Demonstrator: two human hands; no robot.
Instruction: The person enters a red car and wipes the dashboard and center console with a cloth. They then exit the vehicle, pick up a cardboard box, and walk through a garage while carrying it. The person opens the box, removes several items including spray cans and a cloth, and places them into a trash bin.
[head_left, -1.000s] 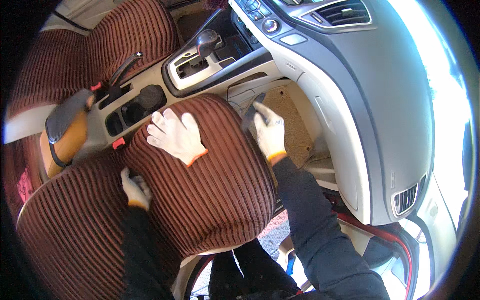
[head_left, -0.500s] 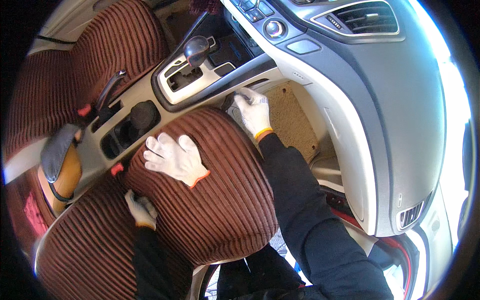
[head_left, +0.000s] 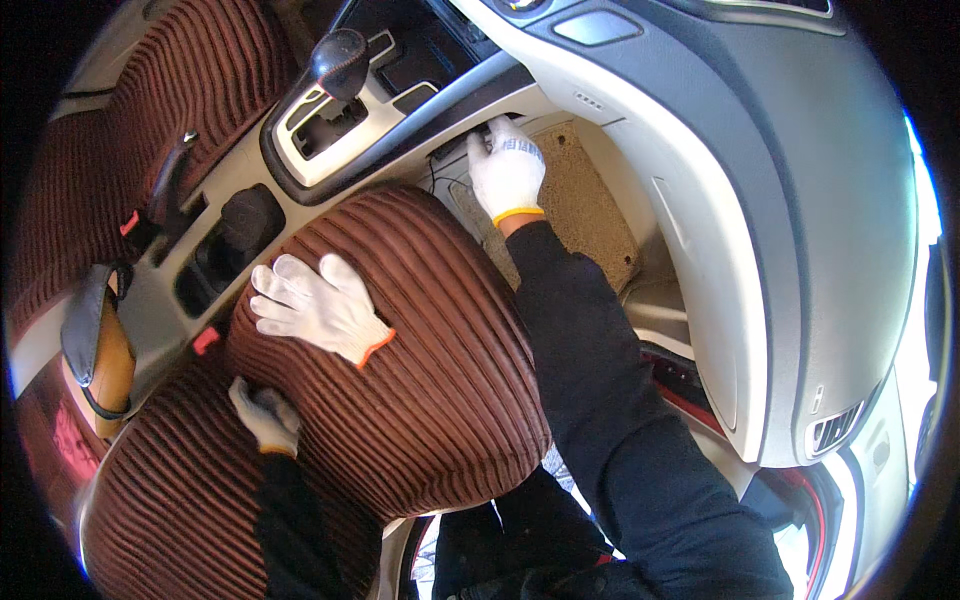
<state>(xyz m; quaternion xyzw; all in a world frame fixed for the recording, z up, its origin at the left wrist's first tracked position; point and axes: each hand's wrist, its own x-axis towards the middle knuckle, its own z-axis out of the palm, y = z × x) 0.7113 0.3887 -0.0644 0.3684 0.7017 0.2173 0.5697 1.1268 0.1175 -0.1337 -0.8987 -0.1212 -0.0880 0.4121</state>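
My right hand [head_left: 505, 165], in a white glove with a yellow cuff, reaches into the passenger footwell beside the console. Its fingers are closed around a dark object, mostly hidden, at the console's lower side [head_left: 535, 95]. On the ribbed brown seat cushion [head_left: 430, 380] lies a loose white glove [head_left: 315, 305] with an orange cuff, fingers spread. Below it my left hand [head_left: 268, 418], also gloved, rests where cushion meets backrest [head_left: 160, 470], its fingers curled and partly hidden; what they hold, if anything, I cannot make out.
Left lie the gear lever [head_left: 338, 65], cupholder [head_left: 240, 225], handbrake [head_left: 175, 165], tan-and-dark armrest [head_left: 110, 350] and another ribbed seat [head_left: 190, 70]. The dashboard [head_left: 820, 230] curves down the right, over a tan floor mat [head_left: 590, 200]. My legs stand at the door opening below.
My right hand has moved forward to the console's lower side, and the dark object it held is now mostly hidden. The view has shifted; my left hand stays on the seat.
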